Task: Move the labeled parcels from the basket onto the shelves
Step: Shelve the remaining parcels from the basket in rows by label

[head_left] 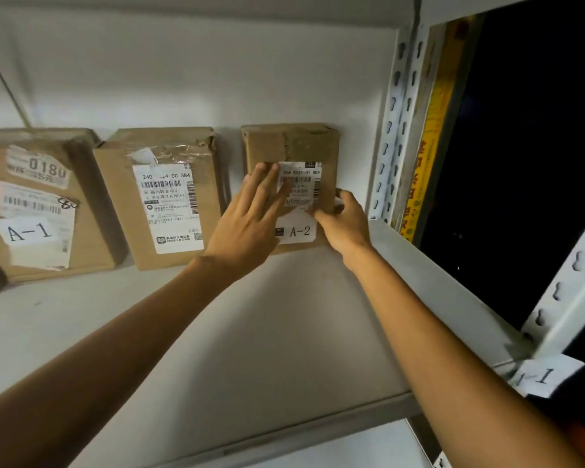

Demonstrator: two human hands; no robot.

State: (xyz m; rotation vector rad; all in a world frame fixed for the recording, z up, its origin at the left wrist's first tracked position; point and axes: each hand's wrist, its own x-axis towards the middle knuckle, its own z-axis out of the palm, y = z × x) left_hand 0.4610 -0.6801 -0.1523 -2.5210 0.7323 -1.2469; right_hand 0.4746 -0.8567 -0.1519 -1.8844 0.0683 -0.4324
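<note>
Pressing the A-2 parcel point(298, 143) on the shelf point(250, 332), left hand point(247, 217) lies flat, right hand point(343, 224) grips its edge.

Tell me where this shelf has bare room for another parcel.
The shelf front is bare, as is a narrow strip between the A-2 parcel and the post. The back row, from the A-1 parcel to A-2, is crowded.

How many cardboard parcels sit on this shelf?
3: A-1 parcel left, middle parcel, A-2 parcel right, touched by left hand and right hand. Others may hide past the left edge.
</note>
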